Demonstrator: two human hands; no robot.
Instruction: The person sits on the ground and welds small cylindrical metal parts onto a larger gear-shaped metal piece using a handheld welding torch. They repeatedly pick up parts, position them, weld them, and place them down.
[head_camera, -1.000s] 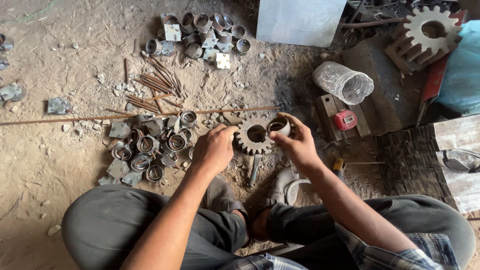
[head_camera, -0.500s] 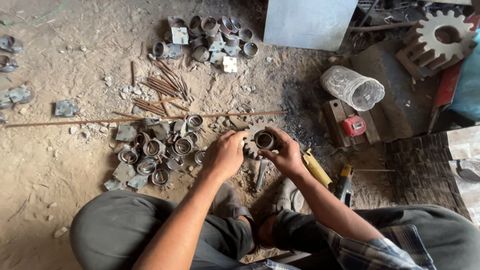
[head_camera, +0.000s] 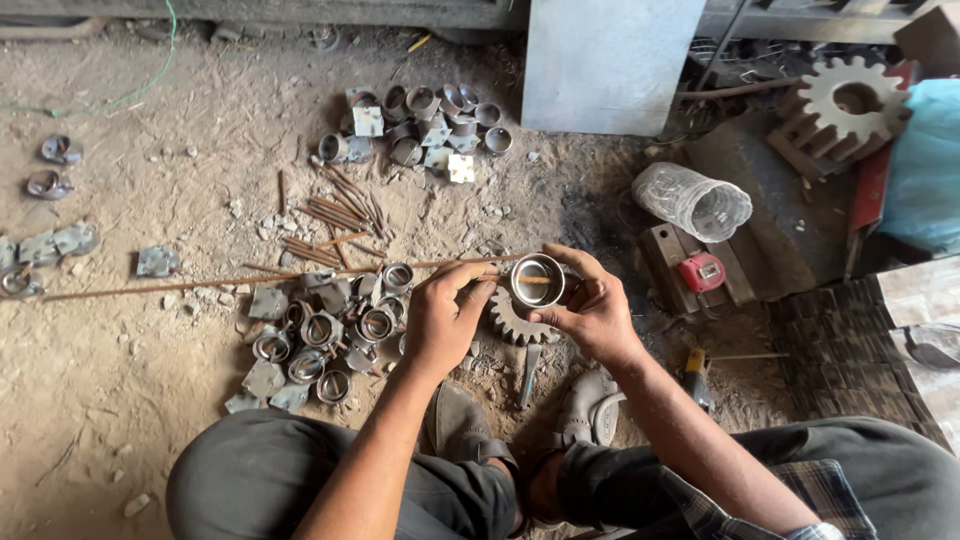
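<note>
1. A pile of ring parts (head_camera: 320, 335) lies on the dirt floor (head_camera: 150, 400).
2. The left hand (head_camera: 445, 320) pinches a thin rod (head_camera: 505, 279).
3. The right hand (head_camera: 595, 310) grips a metal ring (head_camera: 537, 280) above a small gear (head_camera: 512, 322).

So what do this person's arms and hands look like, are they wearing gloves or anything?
No gloves: the left hand and right hand are bare, with no rings or watch visible. Both forearms are uncovered; a plaid sleeve starts at the right upper arm.

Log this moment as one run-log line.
left hand: pinching thin rod | right hand: holding metal ring | under hands: small gear | left: ring pile
</note>
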